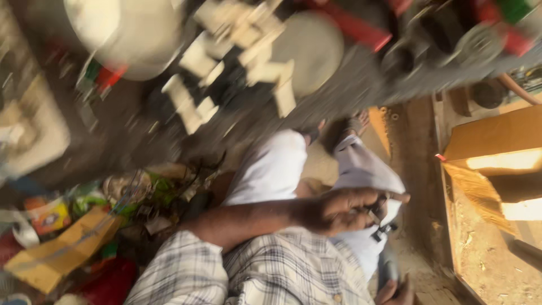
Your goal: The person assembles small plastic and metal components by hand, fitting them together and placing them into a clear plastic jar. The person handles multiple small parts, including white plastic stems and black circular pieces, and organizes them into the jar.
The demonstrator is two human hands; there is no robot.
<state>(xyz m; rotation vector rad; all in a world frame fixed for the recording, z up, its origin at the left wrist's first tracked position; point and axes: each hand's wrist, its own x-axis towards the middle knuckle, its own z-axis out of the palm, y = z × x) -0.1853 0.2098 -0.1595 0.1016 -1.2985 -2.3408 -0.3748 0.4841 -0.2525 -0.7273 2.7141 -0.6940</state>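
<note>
A seated person's left hand [341,210] is reaching across the lap, fingers curled tight around a small dark metal part [379,221], with the forefinger sticking out straight past it. The blur is hiding what kind of part it is. At the bottom edge the right hand [397,292] is only partly showing, and it seems to be wrapping round the lower end of a dark cylindrical tool [388,266] that is pointing up towards the part. The part is hanging over the right knee of the white trousers [271,166], just above the tool's tip. By the look of it, the two pieces are being brought together, and the work is sitting at the lining-up stage. Any joining would be calling for a steady left grip and a square approach from the tool. Beyond the plaid shirt [282,271], the sandalled feet [351,125] are resting on a dusty floor. A cardboard box [497,135] and a sawdust-strewn wooden tray [485,260] are lying to the right. Pale wooden offcuts [237,56], a grey disc [313,48] and a white bucket [132,34] are crowding the far side. Bright packets and a yellow board [62,251] are piling up on the left.
</note>
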